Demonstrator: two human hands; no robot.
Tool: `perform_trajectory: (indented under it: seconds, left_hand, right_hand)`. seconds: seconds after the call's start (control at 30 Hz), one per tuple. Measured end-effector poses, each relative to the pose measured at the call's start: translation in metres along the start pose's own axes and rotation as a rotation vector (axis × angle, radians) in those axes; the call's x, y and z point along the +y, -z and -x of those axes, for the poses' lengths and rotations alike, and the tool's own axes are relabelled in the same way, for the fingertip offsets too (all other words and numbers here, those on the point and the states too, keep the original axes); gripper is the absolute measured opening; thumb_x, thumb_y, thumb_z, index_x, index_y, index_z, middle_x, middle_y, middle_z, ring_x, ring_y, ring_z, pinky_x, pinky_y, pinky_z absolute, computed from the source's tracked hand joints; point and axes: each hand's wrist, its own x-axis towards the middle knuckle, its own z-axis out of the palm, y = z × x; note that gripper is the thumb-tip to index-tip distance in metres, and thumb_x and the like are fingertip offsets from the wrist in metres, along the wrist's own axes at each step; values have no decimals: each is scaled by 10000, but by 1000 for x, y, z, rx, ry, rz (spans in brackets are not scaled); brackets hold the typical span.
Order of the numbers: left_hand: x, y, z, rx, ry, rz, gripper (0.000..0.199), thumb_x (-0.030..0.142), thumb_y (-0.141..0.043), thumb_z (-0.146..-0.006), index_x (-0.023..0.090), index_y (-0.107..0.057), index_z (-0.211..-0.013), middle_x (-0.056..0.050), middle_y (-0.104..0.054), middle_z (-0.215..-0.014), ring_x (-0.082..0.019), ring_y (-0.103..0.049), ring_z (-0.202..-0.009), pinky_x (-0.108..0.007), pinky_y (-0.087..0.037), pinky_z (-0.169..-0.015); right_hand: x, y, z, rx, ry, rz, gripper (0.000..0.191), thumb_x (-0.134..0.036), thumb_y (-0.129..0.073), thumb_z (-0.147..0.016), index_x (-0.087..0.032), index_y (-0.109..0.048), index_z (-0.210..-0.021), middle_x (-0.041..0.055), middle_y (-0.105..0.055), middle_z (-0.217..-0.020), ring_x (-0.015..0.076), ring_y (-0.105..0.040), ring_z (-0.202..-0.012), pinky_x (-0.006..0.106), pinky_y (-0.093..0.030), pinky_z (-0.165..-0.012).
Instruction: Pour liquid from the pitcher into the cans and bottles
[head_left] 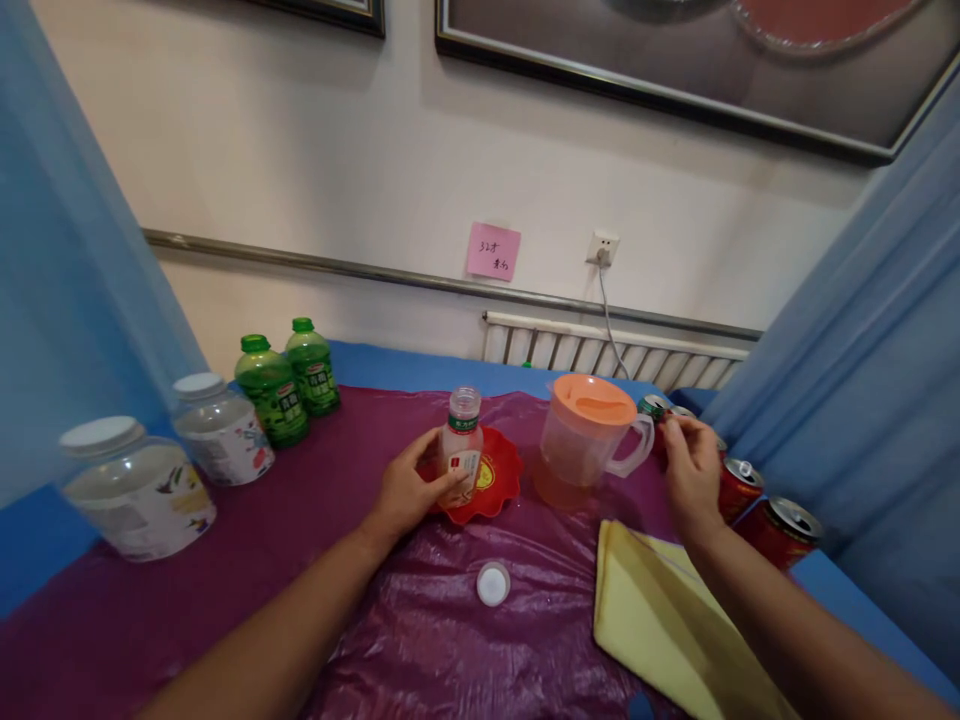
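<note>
My left hand [409, 490] is wrapped round a small clear bottle [463, 450] with a white and red label and an uncapped mouth. The bottle stands upright over a red scalloped dish [499, 475]. A white bottle cap [493, 584] lies on the purple cover in front. To the right stands a clear plastic pitcher [570, 445] with an orange lid and some amber liquid low inside. My right hand [691, 465] hovers just right of the pitcher's handle, apart from it, with loosely curled fingers; some fingers are hidden.
Two large clear jars [139, 500] and two green bottles [274, 400] stand at the left. Several drink cans [780, 530] line the right edge beyond my forearm. A folded yellow cloth [660, 610] lies under it. The purple plastic cover [420, 640] is wrinkled.
</note>
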Motion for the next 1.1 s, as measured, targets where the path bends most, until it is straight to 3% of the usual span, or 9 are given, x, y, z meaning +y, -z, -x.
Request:
perform_trajectory:
  seconds: [0.07,0.13,0.27,0.37,0.57,0.67,0.77,0.97,1.1]
  left_hand:
    - [-3,0,-1,3,2,3,790,504,-836,-647,170,-600,-1322,-123,-692,-1305,-317,-673,-1177,-503,-514,-1075]
    - [-6,-1,-1,-8,1,6,821,515,-842,-645,169,-589,-1345,-136,-681,-1324,-323,-666,-1190,-510,-507,-1080]
    - [-6,-2,-1,-18,4,24,831,511,-845,-650,171,-578,-1360,-144,-671,-1338,-327,-659,-1202,-522,-504,-1078]
    - [-5,-1,-2,-21,9,22,828,532,-846,-636,173,-591,-1337,-135,-692,-1303,-329,-670,-1181,-527,-508,-1072]
    - [-7,1,-3,-5,8,-3,848,516,-853,-621,140,-587,-1333,-155,-690,-1301,-334,-677,-1168,-510,-518,-1064]
    - [-6,1,0,3,5,-10,811,497,-843,-635,153,-593,-1326,-141,-693,-1301,-330,-677,-1170,-506,-519,-1064]
    - [-1,2,3,-14,-11,10,746,471,-818,-671,168,-599,-1317,-120,-702,-1291,-315,-679,-1171,-480,-531,-1052]
    - [15,8,11,-70,-86,-73,650,425,-803,-721,196,-616,-1299,-97,-702,-1289,-290,-674,-1166,-441,-535,-1038]
    - [24,9,18,-99,-150,-133,621,457,-809,-746,234,-625,-1295,-83,-699,-1293,-278,-667,-1172,-415,-533,-1031]
  right_hand:
    - [-13,4,24,-75,200,56,255,-429,-647,-887,-247,-592,-1057,54,-629,-1052,216,-602,-967,362,-488,-865]
    - [-29,1,57,-426,303,160,122,-313,-606,-919,-262,-623,-1029,66,-649,-1031,229,-610,-974,380,-490,-878]
    - [-48,-24,116,-1078,362,334,291,-243,-590,-902,-255,-629,-1190,84,-660,-1211,240,-606,-1091,404,-478,-956]
    - [-47,-48,135,-1247,431,485,372,-253,-565,-902,-239,-624,-1268,95,-654,-1265,267,-598,-1098,441,-466,-954]
    - [-42,-73,141,-1315,578,683,295,-348,-492,-958,-282,-667,-1186,60,-701,-1023,255,-617,-883,388,-496,-796]
    - [-53,-82,131,-1276,586,575,322,-305,-529,-951,-261,-643,-1249,69,-668,-1039,238,-606,-899,355,-497,-792]
    - [-69,-101,102,-1088,498,235,356,-291,-495,-992,-270,-588,-1335,76,-618,-1104,202,-597,-964,330,-498,-835]
    - [-72,-152,56,-450,167,-365,249,-375,-659,-934,-250,-568,-1130,29,-621,-1027,171,-618,-914,339,-500,-847]
    - [-56,-163,66,-450,118,-500,269,-317,-760,-856,-229,-546,-993,42,-643,-1059,194,-634,-1009,379,-499,-914]
